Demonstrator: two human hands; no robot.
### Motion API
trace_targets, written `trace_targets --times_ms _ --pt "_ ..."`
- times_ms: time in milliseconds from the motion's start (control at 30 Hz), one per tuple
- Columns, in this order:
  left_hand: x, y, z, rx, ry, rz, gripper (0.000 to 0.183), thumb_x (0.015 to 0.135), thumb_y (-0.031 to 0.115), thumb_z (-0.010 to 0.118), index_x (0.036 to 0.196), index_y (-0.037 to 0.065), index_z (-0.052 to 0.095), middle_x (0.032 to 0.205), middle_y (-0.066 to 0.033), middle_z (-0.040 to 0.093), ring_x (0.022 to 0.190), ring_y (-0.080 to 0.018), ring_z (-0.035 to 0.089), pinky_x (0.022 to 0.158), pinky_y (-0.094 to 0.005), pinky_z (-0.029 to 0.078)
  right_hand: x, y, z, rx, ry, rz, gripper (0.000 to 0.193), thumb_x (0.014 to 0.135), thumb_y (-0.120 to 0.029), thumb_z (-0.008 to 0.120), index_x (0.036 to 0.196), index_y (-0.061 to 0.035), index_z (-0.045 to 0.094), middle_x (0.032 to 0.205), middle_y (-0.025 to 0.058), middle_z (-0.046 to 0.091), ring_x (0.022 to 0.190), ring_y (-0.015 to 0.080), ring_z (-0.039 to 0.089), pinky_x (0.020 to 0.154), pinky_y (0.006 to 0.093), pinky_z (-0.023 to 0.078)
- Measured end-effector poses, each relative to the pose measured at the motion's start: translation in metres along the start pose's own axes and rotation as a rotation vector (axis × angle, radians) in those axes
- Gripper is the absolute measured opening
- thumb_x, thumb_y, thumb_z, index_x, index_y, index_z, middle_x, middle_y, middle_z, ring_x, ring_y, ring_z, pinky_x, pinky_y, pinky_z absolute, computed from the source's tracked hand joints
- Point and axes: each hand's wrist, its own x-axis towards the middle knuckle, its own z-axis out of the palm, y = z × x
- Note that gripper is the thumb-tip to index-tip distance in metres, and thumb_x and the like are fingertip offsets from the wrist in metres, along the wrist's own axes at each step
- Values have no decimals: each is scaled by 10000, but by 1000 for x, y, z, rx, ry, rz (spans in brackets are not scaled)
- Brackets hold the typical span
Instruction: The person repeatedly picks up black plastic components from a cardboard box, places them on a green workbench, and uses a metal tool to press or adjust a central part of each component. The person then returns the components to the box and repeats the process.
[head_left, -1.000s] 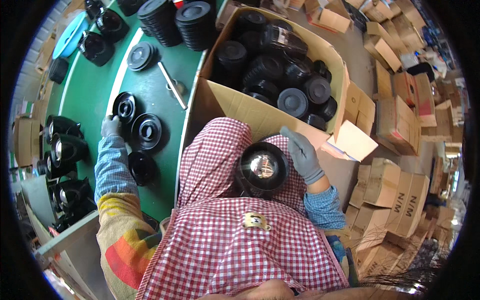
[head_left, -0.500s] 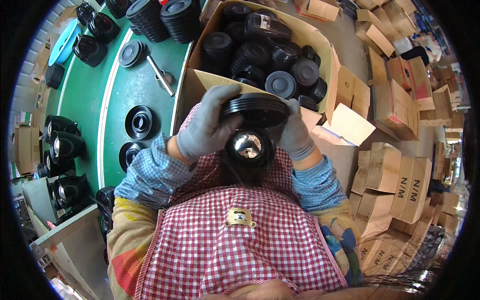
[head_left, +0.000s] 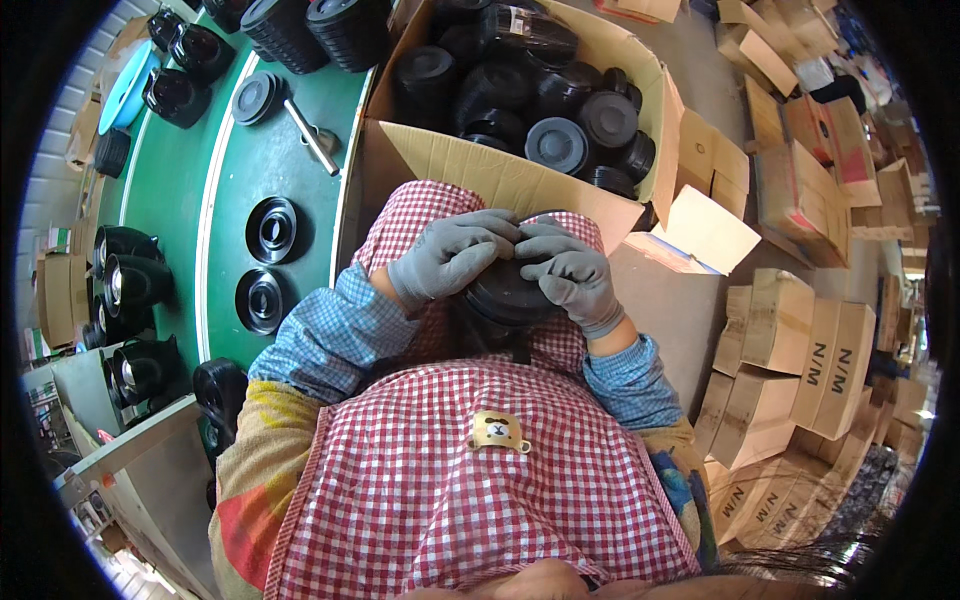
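Grey-gloved, the left hand [head_left: 455, 257] and right hand [head_left: 574, 275] both grip one round black lid [head_left: 505, 298] on the near side of the open carton [head_left: 490, 172]. Left of the carton, the green worktop [head_left: 235, 180] bears two ringed discs [head_left: 272, 229] [head_left: 263, 300], one metal rod [head_left: 311, 137] and two tall stacks [head_left: 287, 32] [head_left: 347, 32]; right of it, cardboard boxes [head_left: 778, 320] stand on the floor [head_left: 672, 300].

A long green white-striped workbench [head_left: 272, 165] stands left of the left hand [head_left: 455, 258]. Grey floor [head_left: 678, 300] lies right of the right hand [head_left: 575, 278].
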Motion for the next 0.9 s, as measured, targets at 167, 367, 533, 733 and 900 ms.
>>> trace_targets --times_ms 167,367,533,733,900 --pt "-3 -3 -2 76 -8 21 308 1045 178 481 1068 -38 700 1213 -237 660 1153 -380 641 1044 -444 488 3 5 1 12 8 -15 102 882 -152 743 872 -59 782 1124 116 738 1223 302 618 1166 473 350" --pt "-6 2 -4 146 -40 -42 299 1047 159 478 1097 -39 696 1253 -248 649 1184 -383 635 1069 -446 477 2 8 4 41 14 64 80 865 -110 735 824 -42 744 1120 133 733 1237 321 606 1126 478 404" --pt "-8 2 -5 111 -57 -70 273 1048 162 507 1108 -29 693 1270 -238 644 1210 -377 621 1070 -443 478 -2 9 6 -43 0 45 78 875 -109 727 870 -32 736 1111 133 728 1247 323 599 1129 479 406" --pt "-10 -2 -2 142 -41 -121 236 1024 183 578 1095 -6 701 1243 -195 650 1202 -368 612 1034 -426 497 -5 9 9 -89 -5 75 160 959 -164 654 913 -33 734 1181 146 700 1272 328 583 1145 467 391" --pt "-18 16 5 253 30 -142 253 1024 201 586 1123 1 706 1264 -188 643 1238 -373 589 1056 -423 483 -1 17 5 -59 -17 98 291 1035 -222 555 1165 1 691 1265 152 670 1271 282 590 1119 374 419"
